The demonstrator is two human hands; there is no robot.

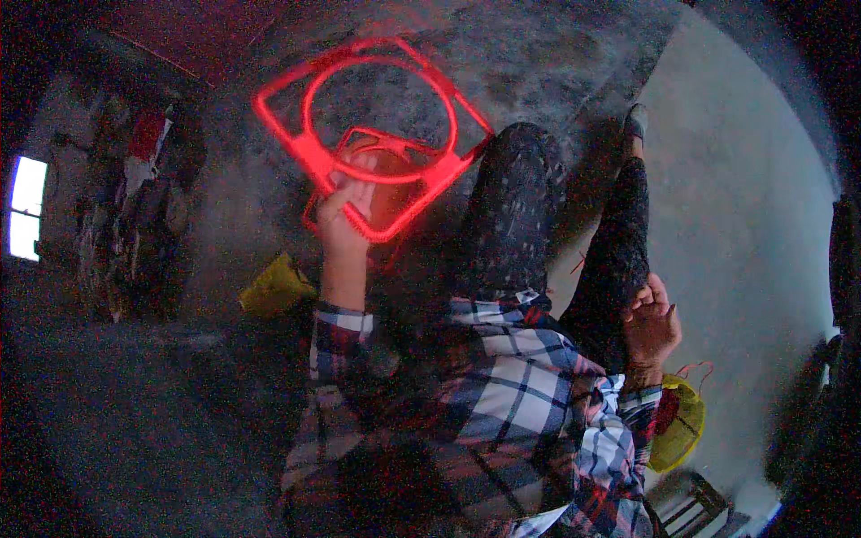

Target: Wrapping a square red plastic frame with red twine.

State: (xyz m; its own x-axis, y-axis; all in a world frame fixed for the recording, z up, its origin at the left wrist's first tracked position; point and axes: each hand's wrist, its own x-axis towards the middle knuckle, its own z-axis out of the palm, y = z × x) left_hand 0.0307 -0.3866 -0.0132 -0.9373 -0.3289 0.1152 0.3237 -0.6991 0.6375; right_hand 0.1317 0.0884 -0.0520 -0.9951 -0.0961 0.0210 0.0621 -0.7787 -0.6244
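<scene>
In the upper middle, my left hand [352, 193] is closed around the near edge of a bright red square frame [314, 157] with a round ring inside it. The frame is tilted and somewhat blurred. Behind its ring, next to my fingers, shows a smaller red shape [386, 139]; whether it belongs to the same piece I cannot tell. My right hand [653, 330] is beside my right thigh, palm up, its fingers loosely bent and apart. Nothing shows in it.
A yellow bag [276, 285] lies left of my left forearm. By my right wrist sits a yellow mesh bag [682, 429] with red contents. A dark slatted object [691, 507] stands at lower right. Clothes [134, 206] hang along the left wall near a bright window [28, 208].
</scene>
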